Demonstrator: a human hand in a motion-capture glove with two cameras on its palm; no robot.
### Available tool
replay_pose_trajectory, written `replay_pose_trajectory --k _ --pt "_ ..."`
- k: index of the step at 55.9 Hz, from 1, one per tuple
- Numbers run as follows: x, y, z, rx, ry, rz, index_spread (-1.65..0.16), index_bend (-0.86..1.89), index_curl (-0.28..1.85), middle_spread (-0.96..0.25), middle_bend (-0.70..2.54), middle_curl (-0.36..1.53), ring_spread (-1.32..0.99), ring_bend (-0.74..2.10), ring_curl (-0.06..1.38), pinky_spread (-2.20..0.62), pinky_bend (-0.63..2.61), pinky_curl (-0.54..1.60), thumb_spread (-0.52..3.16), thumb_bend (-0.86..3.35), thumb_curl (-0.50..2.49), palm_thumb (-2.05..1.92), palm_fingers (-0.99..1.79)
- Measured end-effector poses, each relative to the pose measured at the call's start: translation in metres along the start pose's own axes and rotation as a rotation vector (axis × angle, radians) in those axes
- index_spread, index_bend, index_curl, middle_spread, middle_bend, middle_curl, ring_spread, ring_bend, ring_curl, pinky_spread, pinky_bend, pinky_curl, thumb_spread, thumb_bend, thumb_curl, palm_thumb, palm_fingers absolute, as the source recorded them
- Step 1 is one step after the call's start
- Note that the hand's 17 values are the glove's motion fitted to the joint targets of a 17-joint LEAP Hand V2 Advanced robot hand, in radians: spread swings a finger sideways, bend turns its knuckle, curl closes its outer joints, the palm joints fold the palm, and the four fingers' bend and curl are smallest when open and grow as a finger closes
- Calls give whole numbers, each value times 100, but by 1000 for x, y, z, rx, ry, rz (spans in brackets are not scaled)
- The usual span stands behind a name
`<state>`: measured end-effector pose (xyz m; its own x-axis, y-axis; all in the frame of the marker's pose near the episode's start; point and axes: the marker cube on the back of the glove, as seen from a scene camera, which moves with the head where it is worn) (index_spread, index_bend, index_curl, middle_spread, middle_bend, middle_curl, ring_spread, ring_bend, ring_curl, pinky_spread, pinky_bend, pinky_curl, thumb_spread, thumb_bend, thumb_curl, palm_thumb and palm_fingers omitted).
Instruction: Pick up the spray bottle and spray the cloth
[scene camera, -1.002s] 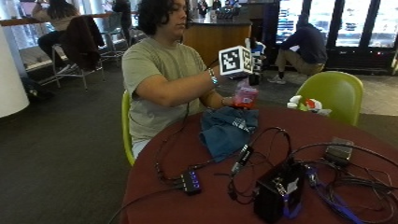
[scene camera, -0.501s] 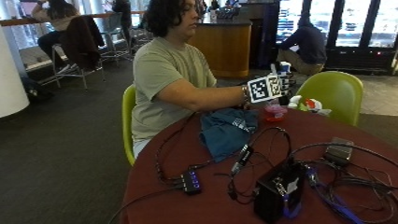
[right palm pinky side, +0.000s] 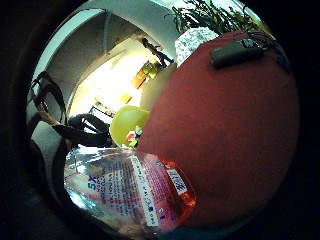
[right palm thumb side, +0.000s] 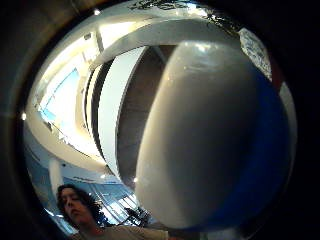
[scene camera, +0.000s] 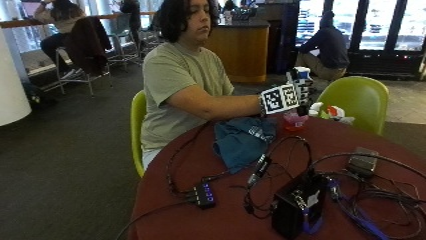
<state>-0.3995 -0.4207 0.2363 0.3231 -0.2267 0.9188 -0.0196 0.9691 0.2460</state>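
Outside view: a round dark-red table (scene camera: 226, 220) in a café-like room, lime-green chairs (scene camera: 356, 97) around it and grey floor beyond. The gloved right hand (scene camera: 301, 92) is curled round the spray bottle (scene camera: 294, 119), whose pink base touches the tabletop at about one o'clock from the blue cloth (scene camera: 241, 141) lying beside it near the person's edge.

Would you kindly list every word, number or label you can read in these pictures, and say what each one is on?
"5X": in blue on the label of the spray bottle, seen in the little finger side palm view.
The rest of that label's print is too small and blurred to read.
Small white print on the blue cloth: too small to read.
No other readable text shows on the table.
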Motion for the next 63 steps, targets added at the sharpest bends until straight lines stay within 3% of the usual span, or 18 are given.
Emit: replay_pose_trajectory --k 8,14,15,23,31,43,51,63 --pt "1 1 -2 -104 -32 66 -28 36 59 -23 63 52 -24 60 49 -30 40 43 13 -3 77 101 137" --pt "0 24 -19 -398 26 136 -28 32 58 -21 63 52 -20 56 48 -24 36 41 19 -3 77 99 124" --pt "-1 24 -21 -402 51 141 -28 28 57 -19 61 52 -19 53 47 -17 30 40 25 -3 77 100 105" --pt "-14 38 -48 -370 301 75 -30 16 53 -11 40 46 -11 38 44 7 22 39 57 -6 70 90 63" --pt "-38 66 -102 -384 483 -12 -32 8 40 -5 30 41 -8 37 39 17 27 37 75 -5 62 81 57" --pt "-68 118 -195 -482 769 -21 -36 12 32 -1 24 38 -6 35 38 22 29 37 87 -5 52 70 51" --pt "-84 164 -220 -534 849 -41 -38 14 30 -1 21 37 -6 32 36 24 27 35 92 -4 48 66 48" --pt "-88 188 -233 -535 950 -55 -39 9 23 -1 26 38 -6 34 36 24 28 36 96 -3 44 64 39"
